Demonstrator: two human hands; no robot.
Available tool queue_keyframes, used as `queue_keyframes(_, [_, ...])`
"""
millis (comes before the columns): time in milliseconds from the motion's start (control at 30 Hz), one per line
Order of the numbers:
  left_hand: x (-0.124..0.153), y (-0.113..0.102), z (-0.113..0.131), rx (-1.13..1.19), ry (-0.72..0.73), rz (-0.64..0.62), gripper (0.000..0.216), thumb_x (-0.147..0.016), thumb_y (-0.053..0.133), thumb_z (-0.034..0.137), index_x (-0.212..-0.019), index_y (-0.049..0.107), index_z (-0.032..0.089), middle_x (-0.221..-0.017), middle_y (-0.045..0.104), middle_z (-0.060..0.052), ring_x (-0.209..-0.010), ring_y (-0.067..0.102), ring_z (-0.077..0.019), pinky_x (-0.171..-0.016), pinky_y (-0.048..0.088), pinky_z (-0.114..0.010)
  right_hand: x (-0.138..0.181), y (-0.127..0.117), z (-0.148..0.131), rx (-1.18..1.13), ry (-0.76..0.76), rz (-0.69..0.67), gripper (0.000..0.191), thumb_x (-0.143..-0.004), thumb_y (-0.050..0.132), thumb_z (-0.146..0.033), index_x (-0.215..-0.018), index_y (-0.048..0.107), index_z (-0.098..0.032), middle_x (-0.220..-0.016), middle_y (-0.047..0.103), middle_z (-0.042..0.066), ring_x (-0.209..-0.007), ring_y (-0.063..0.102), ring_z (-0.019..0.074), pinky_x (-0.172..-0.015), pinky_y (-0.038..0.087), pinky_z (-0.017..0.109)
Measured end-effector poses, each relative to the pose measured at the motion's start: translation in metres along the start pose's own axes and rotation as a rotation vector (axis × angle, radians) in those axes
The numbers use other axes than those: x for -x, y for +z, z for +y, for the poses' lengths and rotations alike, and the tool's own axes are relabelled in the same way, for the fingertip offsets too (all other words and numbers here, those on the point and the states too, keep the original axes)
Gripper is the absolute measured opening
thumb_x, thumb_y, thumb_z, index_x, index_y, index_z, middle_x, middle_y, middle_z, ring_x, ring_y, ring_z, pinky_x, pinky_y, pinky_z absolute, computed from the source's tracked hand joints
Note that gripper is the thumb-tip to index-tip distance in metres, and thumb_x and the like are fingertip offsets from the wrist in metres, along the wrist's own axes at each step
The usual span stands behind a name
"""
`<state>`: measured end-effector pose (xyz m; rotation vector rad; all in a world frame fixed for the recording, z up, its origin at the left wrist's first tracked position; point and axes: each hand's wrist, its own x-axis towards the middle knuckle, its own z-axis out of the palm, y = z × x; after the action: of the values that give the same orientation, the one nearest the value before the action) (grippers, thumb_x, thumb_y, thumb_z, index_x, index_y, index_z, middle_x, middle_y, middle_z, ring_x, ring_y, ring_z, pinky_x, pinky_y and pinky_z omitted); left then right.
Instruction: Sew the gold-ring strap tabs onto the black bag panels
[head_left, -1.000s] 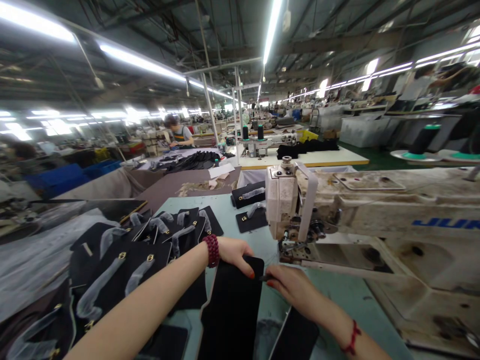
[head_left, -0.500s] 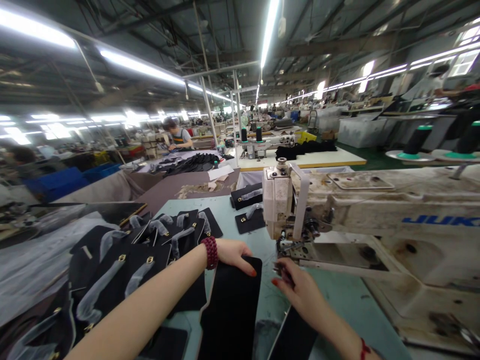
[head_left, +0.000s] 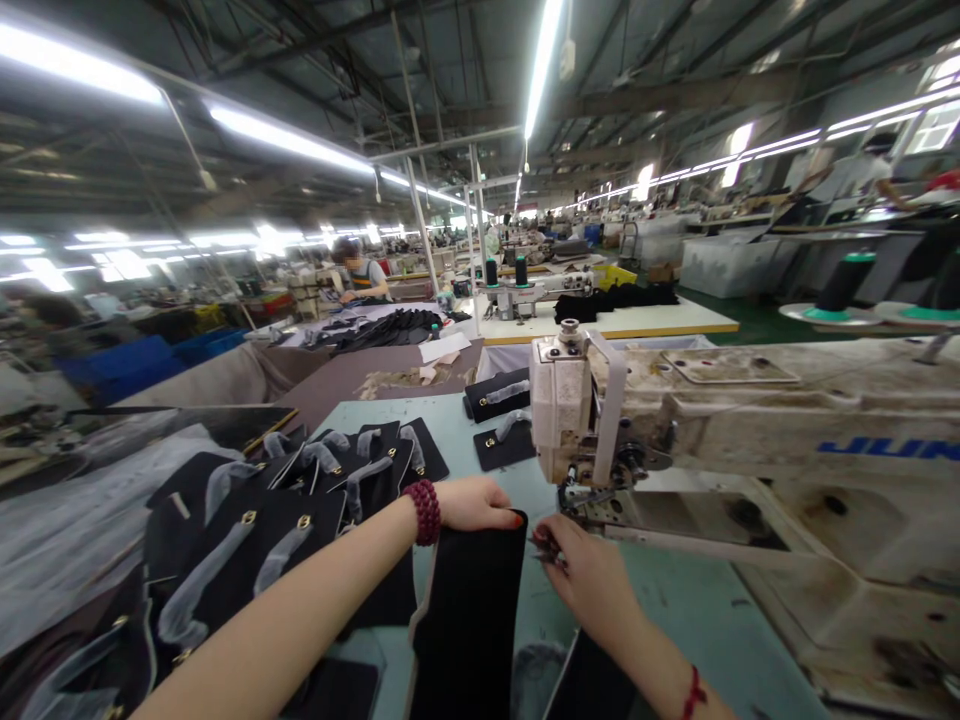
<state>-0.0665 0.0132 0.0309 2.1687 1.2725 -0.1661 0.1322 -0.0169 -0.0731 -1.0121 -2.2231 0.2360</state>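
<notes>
My left hand (head_left: 480, 503) grips the top edge of a long black panel (head_left: 472, 610), thumb over its upper right corner. The panel hangs toward me above the table. Just right of that corner, my right hand (head_left: 577, 560) is closed around small dark metal thread snips (head_left: 545, 545), their tips pointing left at the panel's edge. The fingers hide most of the snips. Under my right wrist lies another black piece (head_left: 592, 680), partly covered by the forearm. Left of my left arm, several black panels with gold fittings and plastic-wrapped handles (head_left: 202, 570) overlap in a pile.
A worn white sewing machine (head_left: 675, 400) stands close on the right, its needle area just beyond my right hand. Two more black pieces with wrapped handles (head_left: 506, 440) lie behind on the green tabletop (head_left: 390, 410). Thread cones (head_left: 844, 285) stand at right. A person (head_left: 364, 275) sits farther back.
My right hand has moved left with the snips, closer to the panel's upper right corner. My left thumb has shifted up to the panel's top edge, and the panel has tilted slightly.
</notes>
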Motion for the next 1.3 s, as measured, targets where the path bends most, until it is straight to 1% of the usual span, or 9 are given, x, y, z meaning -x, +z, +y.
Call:
queue_keyframes(100, [-0.003, 0.001, 0.007, -0.161, -0.018, 0.117, 0.034, -0.087, 0.049, 0.041, -0.069, 0.065, 0.017, -0.061, 0.058, 0.000, -0.060, 0.054, -0.0155, -0.054, 0.035, -0.024, -0.004, 0.001, -0.002, 0.030, 0.038, 0.027, 0.005, -0.080, 0.051, -0.015, -0.075, 0.053, -0.017, -0.069, 0.060, 0.001, -0.058, 0.059, 0.0174, -0.052, 0.028, 0.025])
queue_keyframes(267, [-0.009, 0.000, 0.007, -0.316, -0.017, 0.218, 0.040, -0.090, 0.047, 0.047, -0.072, 0.068, 0.018, -0.071, 0.069, -0.007, -0.069, 0.064, -0.0221, -0.053, 0.034, -0.027, -0.005, 0.003, 0.001, 0.021, 0.006, 0.080, 0.018, -0.083, 0.045, -0.018, -0.065, 0.048, -0.018, -0.059, 0.052, -0.001, -0.051, 0.052, 0.0128, -0.051, 0.024, 0.024])
queue_keyframes(500, [-0.014, -0.008, -0.002, -0.371, -0.025, 0.234, 0.040, -0.090, 0.047, 0.050, -0.077, 0.070, 0.020, -0.076, 0.072, -0.006, -0.073, 0.067, -0.0215, -0.051, 0.034, -0.025, 0.005, 0.001, 0.006, -0.080, -0.062, 0.165, 0.026, -0.086, 0.041, -0.018, -0.059, 0.043, -0.018, -0.054, 0.046, -0.002, -0.048, 0.045, 0.0096, -0.050, 0.026, 0.024])
queue_keyframes(767, [-0.016, -0.008, 0.003, -0.364, -0.022, 0.151, 0.041, -0.089, 0.049, 0.052, -0.080, 0.071, 0.019, -0.076, 0.072, -0.007, -0.070, 0.065, -0.0211, -0.050, 0.033, -0.026, 0.003, -0.006, -0.002, -0.293, 0.112, 0.223, 0.041, -0.094, 0.046, -0.034, -0.057, 0.042, -0.018, -0.049, 0.044, -0.003, -0.045, 0.043, 0.0103, -0.045, 0.028, 0.021])
queue_keyframes(900, [-0.016, -0.007, 0.011, -0.337, -0.006, 0.067, 0.043, -0.088, 0.047, 0.055, -0.083, 0.072, 0.020, -0.071, 0.071, -0.004, -0.062, 0.062, -0.0174, -0.049, 0.034, -0.025, -0.001, -0.011, -0.012, -0.518, 0.224, 0.260, 0.037, -0.098, 0.042, -0.043, -0.081, 0.059, -0.016, -0.074, 0.067, 0.006, -0.069, 0.065, 0.0167, -0.063, 0.052, 0.021])
queue_keyframes(1000, [-0.016, -0.005, 0.017, -0.327, 0.005, 0.030, 0.043, -0.089, 0.047, 0.054, -0.089, 0.073, 0.020, -0.073, 0.072, -0.005, -0.063, 0.063, -0.0177, -0.050, 0.035, -0.025, 0.002, -0.009, -0.012, -0.656, 0.307, 0.298, 0.033, -0.096, 0.047, -0.043, -0.097, 0.062, -0.014, -0.098, 0.071, 0.013, -0.088, 0.069, 0.0210, -0.077, 0.056, 0.028])
queue_keyframes(1067, [-0.016, -0.003, 0.018, -0.331, -0.001, 0.015, 0.042, -0.089, 0.049, 0.051, -0.091, 0.074, 0.018, -0.075, 0.072, -0.007, -0.065, 0.063, -0.0191, -0.051, 0.036, -0.026, 0.006, -0.006, -0.007, -0.515, 0.244, 0.282, 0.027, -0.096, 0.046, -0.035, -0.104, 0.063, -0.014, -0.106, 0.070, 0.013, -0.094, 0.069, 0.0214, -0.080, 0.057, 0.029])
queue_keyframes(1133, [-0.017, -0.001, 0.017, -0.333, -0.009, 0.004, 0.042, -0.089, 0.049, 0.051, -0.089, 0.074, 0.017, -0.077, 0.073, -0.008, -0.065, 0.063, -0.0199, -0.052, 0.038, -0.027, 0.009, -0.004, -0.001, -0.221, 0.068, 0.255, 0.027, -0.094, 0.042, -0.019, -0.112, 0.061, -0.014, -0.113, 0.068, 0.012, -0.099, 0.068, 0.0219, -0.081, 0.057, 0.031])
queue_keyframes(1300, [-0.019, 0.001, 0.013, -0.345, -0.068, 0.022, 0.044, -0.088, 0.047, 0.051, -0.090, 0.074, 0.016, -0.081, 0.074, -0.011, -0.070, 0.066, -0.0235, -0.054, 0.042, -0.028, 0.011, -0.008, 0.008, 0.382, -0.279, 0.193, 0.050, -0.075, 0.032, 0.005, -0.115, 0.060, -0.009, -0.113, 0.068, 0.011, -0.088, 0.070, 0.0240, -0.064, 0.059, 0.032])
